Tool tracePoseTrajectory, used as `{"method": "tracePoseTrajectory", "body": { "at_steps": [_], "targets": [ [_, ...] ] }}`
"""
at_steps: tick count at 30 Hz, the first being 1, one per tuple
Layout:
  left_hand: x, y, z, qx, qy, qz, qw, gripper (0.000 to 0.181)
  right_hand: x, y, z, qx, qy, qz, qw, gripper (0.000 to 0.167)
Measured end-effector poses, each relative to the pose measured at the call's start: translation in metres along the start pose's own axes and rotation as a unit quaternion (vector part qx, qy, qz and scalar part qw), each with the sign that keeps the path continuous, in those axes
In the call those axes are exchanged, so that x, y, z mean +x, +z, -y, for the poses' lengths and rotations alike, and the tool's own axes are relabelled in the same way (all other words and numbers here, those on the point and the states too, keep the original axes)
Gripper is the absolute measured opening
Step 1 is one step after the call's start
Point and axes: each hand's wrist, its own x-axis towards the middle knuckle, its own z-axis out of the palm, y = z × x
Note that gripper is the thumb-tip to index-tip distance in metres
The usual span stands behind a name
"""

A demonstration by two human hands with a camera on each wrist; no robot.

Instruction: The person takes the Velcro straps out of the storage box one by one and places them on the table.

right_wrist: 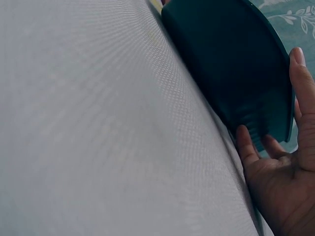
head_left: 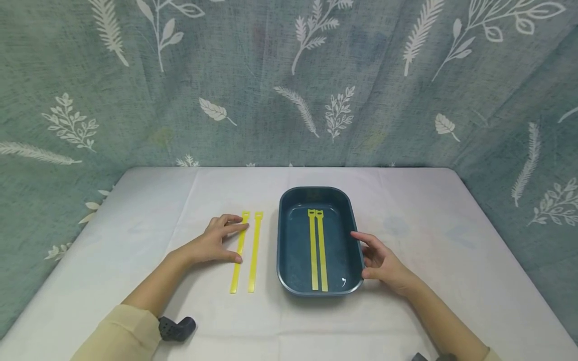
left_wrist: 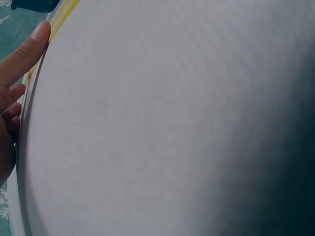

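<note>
Two yellow cable ties, flat strips with a slotted head, lie side by side on the white cloth. Over the left cable tie (head_left: 236, 276) is my left hand (head_left: 212, 245), thumb and fingers spread apart, fingertips at the strip. The other loose cable tie (head_left: 254, 250) lies just right of it. Inside a dark teal tray (head_left: 293, 240) are two more, the left one (head_left: 313, 250) beside the right one (head_left: 322, 250), heads at the far end. My right hand (head_left: 384, 263) touches the tray's right side; in the right wrist view its fingers (right_wrist: 246, 142) rest against the outer wall.
A white cloth (head_left: 217, 311) covers the table. Behind it hangs a teal curtain (head_left: 253, 125) with white leaf prints. A black device (head_left: 178, 329) sits at the left wrist, and part of another (head_left: 444, 357) shows near the right.
</note>
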Motion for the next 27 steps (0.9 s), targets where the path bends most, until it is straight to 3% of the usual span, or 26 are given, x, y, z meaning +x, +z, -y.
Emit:
{"method": "tracePoseTrajectory", "body": {
  "at_steps": [5,9,15,27],
  "targets": [
    [0.001,-0.005,-0.001,-0.023,-0.006,0.009,0.9997,0.093,0.000,0.000,0.001,-0.004,-0.001,-0.004,1.0000,0.082],
    [0.003,-0.014,-0.003,-0.058,-0.012,-0.001,0.9982,0.088,0.000,0.001,0.003,-0.008,0.000,-0.005,1.0000,0.082],
    [0.011,-0.027,-0.010,-0.105,0.004,-0.013,0.9943,0.081,0.000,0.002,0.003,0.001,0.003,0.000,1.0000,0.082],
    [0.045,-0.045,-0.048,-0.179,0.046,-0.021,0.9825,0.074,0.000,0.000,0.002,0.003,0.001,0.000,1.0000,0.082]
  ]
}}
